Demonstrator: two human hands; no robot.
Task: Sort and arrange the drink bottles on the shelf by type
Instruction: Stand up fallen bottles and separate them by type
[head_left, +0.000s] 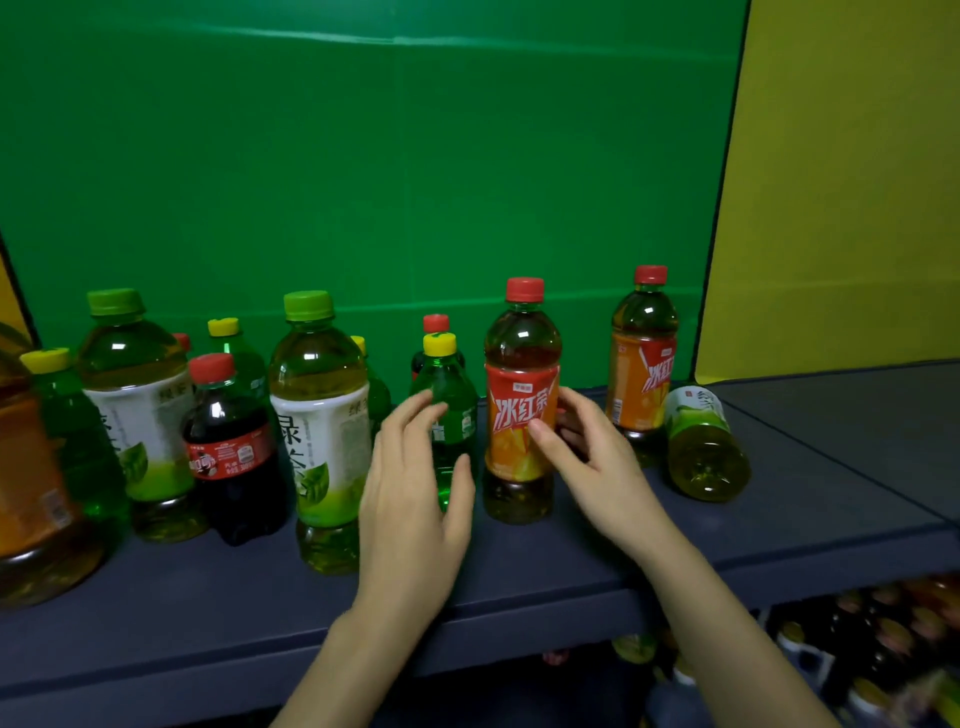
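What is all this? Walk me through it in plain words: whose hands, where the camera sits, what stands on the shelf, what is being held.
No machine here: a person works bare-handed, and the single picture comes from a camera worn on their head, looking forward and down. The dark shelf carries drink bottles before a green backdrop: upright green tea bottles, a cola bottle, green soda bottles with yellow caps and iced tea bottles with red caps. A tipped green tea bottle lies on its side at the right. The right hand wraps the nearer iced tea bottle, thumb on its label. The left hand is cupped at a small green soda bottle; blur hides whether it grips.
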